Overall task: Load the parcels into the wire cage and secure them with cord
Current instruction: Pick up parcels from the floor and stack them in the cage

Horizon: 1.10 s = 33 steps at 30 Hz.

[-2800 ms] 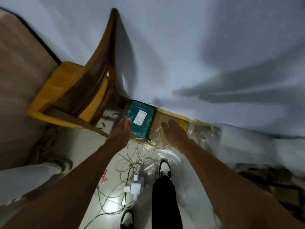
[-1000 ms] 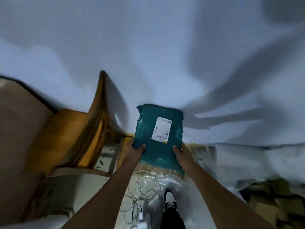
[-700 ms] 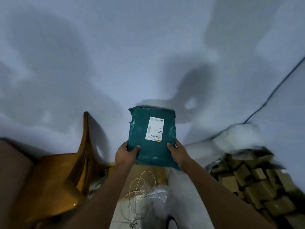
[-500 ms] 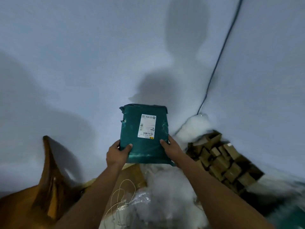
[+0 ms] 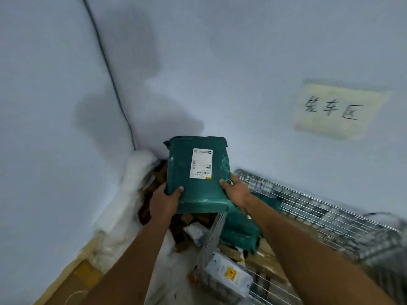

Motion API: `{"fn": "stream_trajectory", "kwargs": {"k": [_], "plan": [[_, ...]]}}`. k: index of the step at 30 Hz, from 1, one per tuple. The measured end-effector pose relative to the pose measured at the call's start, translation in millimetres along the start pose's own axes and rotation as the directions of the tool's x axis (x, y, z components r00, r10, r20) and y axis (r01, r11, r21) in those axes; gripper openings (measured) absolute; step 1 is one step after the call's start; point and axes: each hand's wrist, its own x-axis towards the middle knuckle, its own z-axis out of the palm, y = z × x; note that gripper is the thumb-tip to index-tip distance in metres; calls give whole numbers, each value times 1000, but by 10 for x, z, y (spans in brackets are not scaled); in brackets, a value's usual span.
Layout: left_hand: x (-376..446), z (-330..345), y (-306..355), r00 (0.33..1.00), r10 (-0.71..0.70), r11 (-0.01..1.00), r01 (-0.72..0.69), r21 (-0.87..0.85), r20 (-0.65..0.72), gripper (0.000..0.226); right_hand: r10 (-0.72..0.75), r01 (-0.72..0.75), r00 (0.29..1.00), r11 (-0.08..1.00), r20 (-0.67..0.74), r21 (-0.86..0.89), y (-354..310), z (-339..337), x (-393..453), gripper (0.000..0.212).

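Head view: each hand, left hand (image 5: 164, 200) and right hand (image 5: 236, 190), grips teal parcel (image 5: 198, 172).

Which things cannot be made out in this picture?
- Head view: small print on the white label of the green parcel is too small.
- Fingers of the left hand and right hand are hidden behind the parcel.
- The wire cage is blurred and cut off by the right edge.
- No cord is identifiable.
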Motion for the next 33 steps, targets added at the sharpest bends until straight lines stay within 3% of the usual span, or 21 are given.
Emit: {"fn": "stream_trajectory", "kwargs": {"k": [6,12,16,19,25,29,33], "plan": [[-422,1951,615,966,53,998,-57,7,253,37,74,-57,972,995,-223,82,609,-1975,-211,37],[-824,3210,562,897,13,998,-36,44,442,32,265,-175,901,946,-343,273,1363,-2906,-431,38],[-911,3672,327,847,-26,996,-24,87,531,37,378,-211,829,894,-413,394,1905,-3046,-473,40],[-871,4005,110,778,-54,991,-37,131,626,40,502,-286,732,840,-460,462,2319,-2975,-505,44],[-573,4950,-268,583,-80,986,-73,151,809,49,601,-345,555,795,-575,498,3073,-3025,-242,50],[-447,5423,-590,500,-125,953,-179,243,857,65,656,-293,439,751,-614,592,3578,-2999,-89,49],[-369,5807,-932,476,-125,940,-223,257,871,64,706,-275,388,703,-593,656,4112,-2997,87,57]]}}
